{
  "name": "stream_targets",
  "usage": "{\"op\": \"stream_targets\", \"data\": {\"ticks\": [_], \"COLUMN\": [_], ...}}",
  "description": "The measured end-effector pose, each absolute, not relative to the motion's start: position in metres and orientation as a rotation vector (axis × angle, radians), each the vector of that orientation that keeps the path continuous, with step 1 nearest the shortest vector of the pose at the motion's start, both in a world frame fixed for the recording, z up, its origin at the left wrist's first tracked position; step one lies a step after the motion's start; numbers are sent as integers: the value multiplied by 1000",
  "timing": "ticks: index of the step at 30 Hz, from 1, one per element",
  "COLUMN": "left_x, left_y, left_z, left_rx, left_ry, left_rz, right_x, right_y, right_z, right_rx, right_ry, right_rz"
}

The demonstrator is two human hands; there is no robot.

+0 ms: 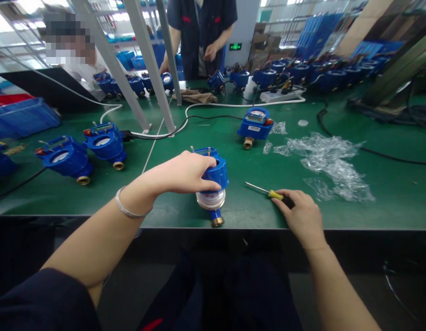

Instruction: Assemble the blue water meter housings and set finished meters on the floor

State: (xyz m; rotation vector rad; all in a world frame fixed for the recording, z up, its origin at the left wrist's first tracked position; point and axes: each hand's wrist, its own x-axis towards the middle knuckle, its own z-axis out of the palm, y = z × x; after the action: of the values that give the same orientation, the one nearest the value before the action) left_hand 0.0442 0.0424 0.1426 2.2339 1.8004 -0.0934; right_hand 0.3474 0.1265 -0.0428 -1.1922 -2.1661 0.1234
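My left hand [190, 172] grips the blue upper housing [219, 174] of a water meter, thumb in front and fingers over its top. Below the housing shows the meter's clear and brass-rimmed body [211, 201], with a brass threaded end [218, 221] pointing toward me near the table edge. To the right, my right hand [300, 214] is closed round the handle of a screwdriver [275, 195]. The handle is yellow and black, and its thin metal shaft points left toward the meter, apart from it. Whether the housing is seated on the body or lifted, I cannot tell.
Another blue water meter [256, 125] stands behind, beside crumpled clear plastic bags [332, 161]. Two more meters, one at the left [105, 143], stand near grey metal posts [149, 69]. Cables and a power strip [281, 94] cross the green table [178, 207]. Two people are across it.
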Motion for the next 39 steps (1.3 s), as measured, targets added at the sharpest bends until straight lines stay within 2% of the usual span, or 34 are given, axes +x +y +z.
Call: {"op": "stream_targets", "data": {"ticks": [2,4,7,9,14,17,21,24,30,34,39], "left_x": [44,43,41,38,34,36,44,50,61,74,86], "left_y": [43,43,43,42,39,36,32,25,-23,-47,-47], "left_z": [142,141,138,134,121,113,108,101,44,15,29], "left_rx": [2223,2194,2137,2080,2026,2032,2012,1993,1466,1248,1234], "left_ry": [1806,1823,1852,1861,1847,1877,1909,1953,1929,1978,2121], "left_rz": [-85,-59,65,176,471,672,723,860,1682,1698,1534], "right_x": [335,314,276,254,226,217,203,196,191,191,191], "right_y": [130,121,101,93,93,91,82,76,67,63,58], "right_z": [-40,-24,7,20,22,22,24,24,23,29,37], "right_rx": [-1174,-975,-620,-543,-594,-641,-739,-743,-735,-790,-817], "right_ry": [-2169,-2157,-2188,-2188,-2148,-1992,-1780,-1732,-1719,-1678,-1422], "right_rz": [92,175,536,732,1114,1459,1824,1837,1736,1741,1976]}}
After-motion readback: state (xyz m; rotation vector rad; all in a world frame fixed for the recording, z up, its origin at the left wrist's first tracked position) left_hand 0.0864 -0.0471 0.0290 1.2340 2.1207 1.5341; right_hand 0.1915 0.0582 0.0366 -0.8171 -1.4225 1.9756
